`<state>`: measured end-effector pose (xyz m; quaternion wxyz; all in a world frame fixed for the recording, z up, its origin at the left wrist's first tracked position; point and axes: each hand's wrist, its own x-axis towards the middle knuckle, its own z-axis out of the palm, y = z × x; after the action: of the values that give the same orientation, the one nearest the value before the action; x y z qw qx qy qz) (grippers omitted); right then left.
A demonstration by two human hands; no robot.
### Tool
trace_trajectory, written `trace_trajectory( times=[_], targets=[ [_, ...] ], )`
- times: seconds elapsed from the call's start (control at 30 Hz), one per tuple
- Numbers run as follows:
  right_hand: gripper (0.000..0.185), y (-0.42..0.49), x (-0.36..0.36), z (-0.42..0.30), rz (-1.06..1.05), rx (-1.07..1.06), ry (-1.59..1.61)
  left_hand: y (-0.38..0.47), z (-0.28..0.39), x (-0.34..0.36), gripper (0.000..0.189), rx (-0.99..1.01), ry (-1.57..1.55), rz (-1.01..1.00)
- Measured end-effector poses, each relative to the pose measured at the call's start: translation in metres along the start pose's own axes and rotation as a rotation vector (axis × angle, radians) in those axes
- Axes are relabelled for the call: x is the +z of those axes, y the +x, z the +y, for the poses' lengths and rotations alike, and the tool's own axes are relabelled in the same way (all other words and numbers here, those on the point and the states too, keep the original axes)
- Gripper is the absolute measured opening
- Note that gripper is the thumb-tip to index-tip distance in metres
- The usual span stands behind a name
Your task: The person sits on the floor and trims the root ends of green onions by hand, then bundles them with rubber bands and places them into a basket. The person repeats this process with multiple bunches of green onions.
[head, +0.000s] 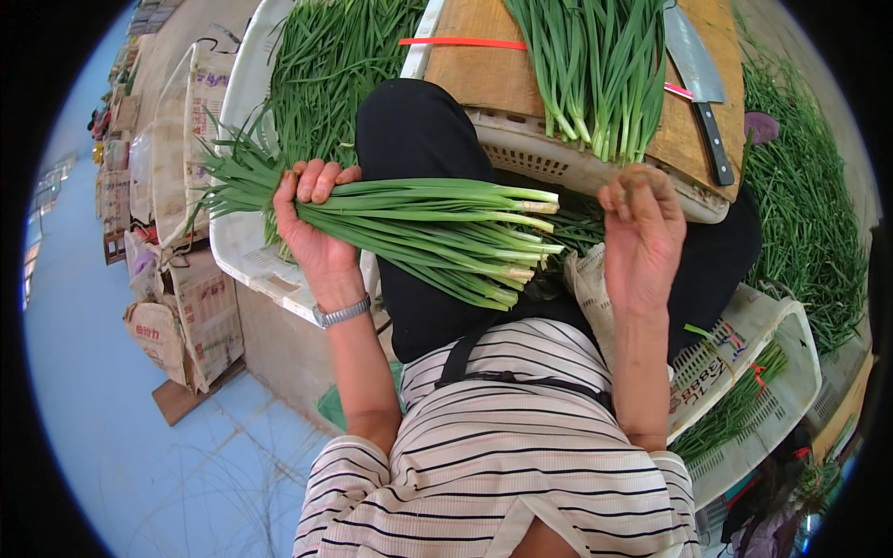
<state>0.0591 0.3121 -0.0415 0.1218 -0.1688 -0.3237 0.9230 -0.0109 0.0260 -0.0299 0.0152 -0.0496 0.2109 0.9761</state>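
Observation:
My left hand (pixel 317 216) is closed around a bunch of garlic chives (pixel 432 223). The bunch lies sideways over my lap, its pale cut ends to the right and its leaf tips fanning out to the left. My right hand (pixel 642 230) is raised at the front edge of a wooden board (pixel 474 77), its fingers curled; whether they pinch anything is hidden. Just beyond those fingers, a second bunch of garlic chives (pixel 600 77) rests on the board with its stem ends towards me. A red tie strip (pixel 464 43) runs beneath that second bunch.
A cleaver (pixel 704 91) with a black handle lies on the board's right side. The board sits on an upturned-looking plastic crate (pixel 537 157). Loose chives fill a white crate (pixel 237 254) at left and cover the ground (pixel 802 202) at right. Another crate (pixel 781 418) holds tied chives.

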Motion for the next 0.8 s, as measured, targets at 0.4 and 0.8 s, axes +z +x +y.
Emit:
trace_trajectory(
  times=[0.4, 0.8],
  targets=[
    [0.024, -0.015, 0.003, -0.014, -0.397, -0.576, -1.120, 0.000, 0.000, 0.005, 0.009, 0.006, 0.031, -0.004],
    [0.017, 0.003, 0.006, 0.009, -0.605, -0.506, -1.060, 0.000, -0.001, 0.004, 0.011, 0.003, 0.014, -0.016]
  ],
)
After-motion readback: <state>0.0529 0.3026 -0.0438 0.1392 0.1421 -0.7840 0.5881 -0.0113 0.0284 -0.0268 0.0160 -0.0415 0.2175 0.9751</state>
